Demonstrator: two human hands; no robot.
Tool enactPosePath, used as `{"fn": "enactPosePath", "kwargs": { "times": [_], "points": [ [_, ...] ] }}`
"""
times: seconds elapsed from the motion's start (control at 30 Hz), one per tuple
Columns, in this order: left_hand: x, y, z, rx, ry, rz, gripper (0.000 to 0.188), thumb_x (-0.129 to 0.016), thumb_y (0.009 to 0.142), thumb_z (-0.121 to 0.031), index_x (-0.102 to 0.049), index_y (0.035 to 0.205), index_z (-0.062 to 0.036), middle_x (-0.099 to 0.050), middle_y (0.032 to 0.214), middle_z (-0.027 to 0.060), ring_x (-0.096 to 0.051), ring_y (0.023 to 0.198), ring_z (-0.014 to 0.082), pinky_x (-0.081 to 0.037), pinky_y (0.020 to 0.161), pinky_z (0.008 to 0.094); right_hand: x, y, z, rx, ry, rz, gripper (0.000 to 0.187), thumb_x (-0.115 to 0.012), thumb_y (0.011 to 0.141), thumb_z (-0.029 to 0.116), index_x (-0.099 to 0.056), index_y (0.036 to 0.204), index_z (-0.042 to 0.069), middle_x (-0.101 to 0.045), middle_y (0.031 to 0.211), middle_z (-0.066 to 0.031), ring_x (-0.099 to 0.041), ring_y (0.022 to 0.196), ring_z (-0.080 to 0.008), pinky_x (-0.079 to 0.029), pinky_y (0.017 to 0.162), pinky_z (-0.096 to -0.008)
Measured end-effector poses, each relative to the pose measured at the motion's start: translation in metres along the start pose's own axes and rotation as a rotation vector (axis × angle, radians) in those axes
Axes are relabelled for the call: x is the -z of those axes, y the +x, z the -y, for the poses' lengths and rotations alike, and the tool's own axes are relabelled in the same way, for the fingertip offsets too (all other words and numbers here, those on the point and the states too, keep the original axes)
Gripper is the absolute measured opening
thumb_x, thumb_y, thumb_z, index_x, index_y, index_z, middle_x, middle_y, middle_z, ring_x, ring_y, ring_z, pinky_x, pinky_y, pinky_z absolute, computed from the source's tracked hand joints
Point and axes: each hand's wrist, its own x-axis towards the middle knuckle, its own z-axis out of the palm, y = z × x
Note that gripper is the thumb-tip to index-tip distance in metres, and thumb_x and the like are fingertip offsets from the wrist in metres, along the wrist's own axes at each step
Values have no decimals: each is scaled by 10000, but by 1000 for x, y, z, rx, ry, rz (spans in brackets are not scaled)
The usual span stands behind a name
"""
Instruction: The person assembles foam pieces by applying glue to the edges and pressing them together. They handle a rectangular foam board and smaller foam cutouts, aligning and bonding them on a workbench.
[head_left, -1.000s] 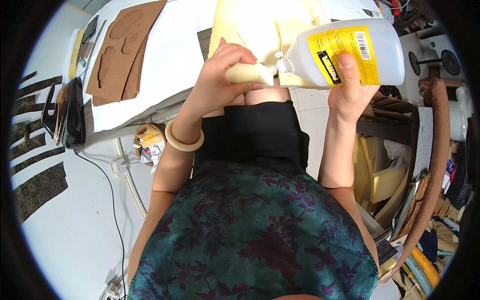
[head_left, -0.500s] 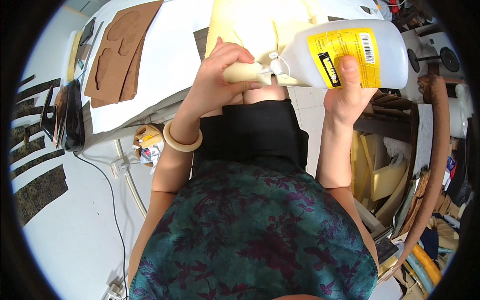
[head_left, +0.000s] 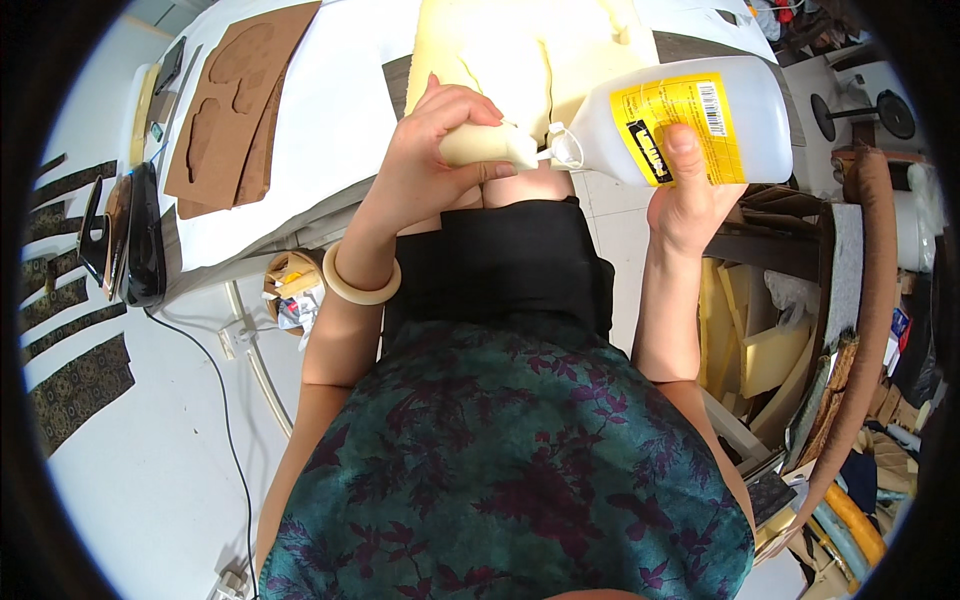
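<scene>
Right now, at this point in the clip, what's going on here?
The person's left hand grips a pale foam piece, while the right hand holds a bottle on its side, its nozzle pointed at the end of that piece. Whether anything is coming out is too small to tell. Beyond the hands, a foam sheet lies on the table, with brown boards to its left.

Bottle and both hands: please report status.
Left hand: holding cream foam piece. Right hand: holding bottle, nozzle at foam piece's right end. Nothing seen blocking nozzle.
</scene>
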Motion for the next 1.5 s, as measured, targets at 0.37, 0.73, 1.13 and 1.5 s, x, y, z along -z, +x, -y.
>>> {"fn": "enactPosePath", "kwargs": {
  "times": [0.37,0.73,1.13,1.5],
  "points": [
    [-1,-1,2,13,10,3,358,-941,779,-93,-687,1030,-77,-738,1155,40,-691,1160,218,-222,1302,573,-7,-3,8,-20,-55,51,572,-840,932,233,-605,1386,-25,-701,1190,-112,-687,1050,-184,-556,960,-342],
    [-5,3,-8,26,50,-31,385,-952,752,-107,-699,1039,-75,-710,1076,53,-681,1102,259,-257,1281,610,23,15,-11,-215,244,-275,620,-782,975,431,-588,1417,41,-701,1301,-102,-701,1175,-257,-581,1031,-424],
    [-13,14,-13,-40,280,-52,424,-959,690,-135,-740,1047,-71,-708,1058,76,-660,1124,313,-366,1232,643,75,111,-110,-737,1488,-444,926,-543,975,771,-519,1449,-24,-599,1269,-187,-642,1191,-333,-537,1131,-565],
    [-6,10,-27,42,494,4,514,-935,728,-106,-756,1210,-86,-682,1361,129,-572,1371,373,-317,1260,651,58,42,-67,-695,436,-102,724,-660,1033,544,-558,1402,-71,-627,1239,-179,-631,1187,-289,-480,1176,-530]
  ]
}}
